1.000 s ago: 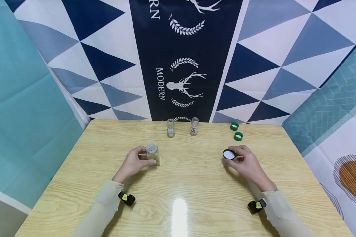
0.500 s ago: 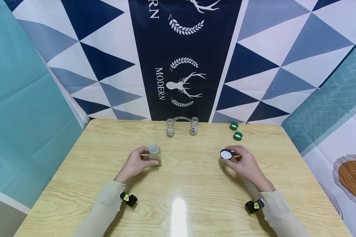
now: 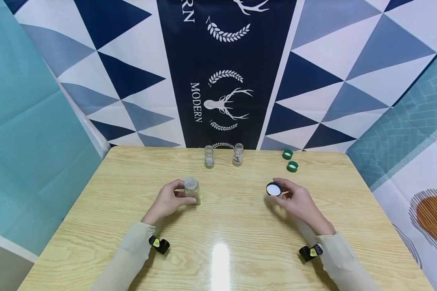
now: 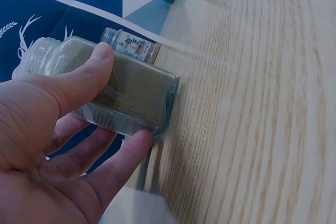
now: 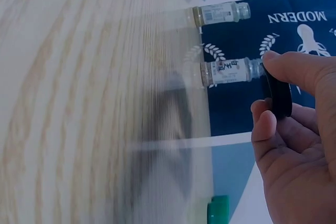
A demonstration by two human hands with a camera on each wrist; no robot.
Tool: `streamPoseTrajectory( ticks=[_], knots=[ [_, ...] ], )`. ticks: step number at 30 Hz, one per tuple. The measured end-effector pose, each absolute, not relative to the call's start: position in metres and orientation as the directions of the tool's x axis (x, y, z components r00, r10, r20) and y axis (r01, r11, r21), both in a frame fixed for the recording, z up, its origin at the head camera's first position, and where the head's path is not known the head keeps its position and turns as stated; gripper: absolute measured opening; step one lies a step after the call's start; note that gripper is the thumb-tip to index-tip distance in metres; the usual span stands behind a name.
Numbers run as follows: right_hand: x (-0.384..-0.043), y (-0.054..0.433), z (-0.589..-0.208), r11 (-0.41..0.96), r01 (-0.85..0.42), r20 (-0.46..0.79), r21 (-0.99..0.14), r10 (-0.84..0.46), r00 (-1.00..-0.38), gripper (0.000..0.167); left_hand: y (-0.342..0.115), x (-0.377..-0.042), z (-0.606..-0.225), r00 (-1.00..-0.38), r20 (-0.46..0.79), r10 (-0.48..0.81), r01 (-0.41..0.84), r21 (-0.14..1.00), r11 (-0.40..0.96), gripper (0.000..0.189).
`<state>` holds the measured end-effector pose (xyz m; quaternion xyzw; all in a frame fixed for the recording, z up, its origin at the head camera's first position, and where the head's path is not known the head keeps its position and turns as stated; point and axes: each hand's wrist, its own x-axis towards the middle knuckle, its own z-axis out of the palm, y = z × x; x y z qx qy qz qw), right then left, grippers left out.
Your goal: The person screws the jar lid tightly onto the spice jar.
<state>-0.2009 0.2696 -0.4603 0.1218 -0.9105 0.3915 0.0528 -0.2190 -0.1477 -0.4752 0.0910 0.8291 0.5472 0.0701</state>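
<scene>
My left hand (image 3: 168, 201) grips a clear spice jar (image 3: 192, 193) by its sides, thumb across the near face. Greenish-brown powder fills much of the jar, and a perforated shaker top (image 3: 191, 183) covers its mouth. In the left wrist view the jar (image 4: 126, 90) has its base close over the wooden surface. Over on the right, my right hand (image 3: 297, 199) pinches a round black lid (image 3: 274, 189), its white inner side facing the head camera. The right wrist view has the lid (image 5: 278, 90) edge-on between thumb and fingertips.
Two small labelled glass bottles, a left one (image 3: 209, 157) and a right one (image 3: 238, 154), stand uncapped at the back of the wooden table (image 3: 240, 226). Behind my right hand lie two green caps, one farther (image 3: 287, 154) and one nearer (image 3: 292, 166). Patterned cloth (image 3: 131, 72) hangs behind.
The left hand has shifted slightly right with the spice jar. My right hand has carried the black lid a little left, narrowing the gap. Bottles and green caps have stayed put.
</scene>
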Motion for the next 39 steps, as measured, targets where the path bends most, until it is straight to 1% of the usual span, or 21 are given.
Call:
streamPoseTrajectory(
  ticks=[6, 22, 39],
  knots=[
    [-0.200, 0.267, -0.459, 0.670, -0.258, 0.182, -0.696, -0.184, -0.966, 0.050, -0.145, -0.219, -0.475, -0.973, -0.013, 0.229, 0.079, 0.920, 0.384, 0.046],
    [-0.202, 0.254, -0.459, 0.638, -0.269, 0.181, -0.722, -0.201, -0.963, 0.050, -0.140, -0.217, -0.475, -0.972, -0.024, 0.233, 0.074, 0.913, 0.402, 0.045],
    [-0.203, 0.247, -0.464, 0.602, -0.268, 0.176, -0.752, -0.208, -0.962, 0.049, -0.132, -0.217, -0.475, -0.971, -0.021, 0.237, 0.072, 0.922, 0.380, 0.045]
  ],
)
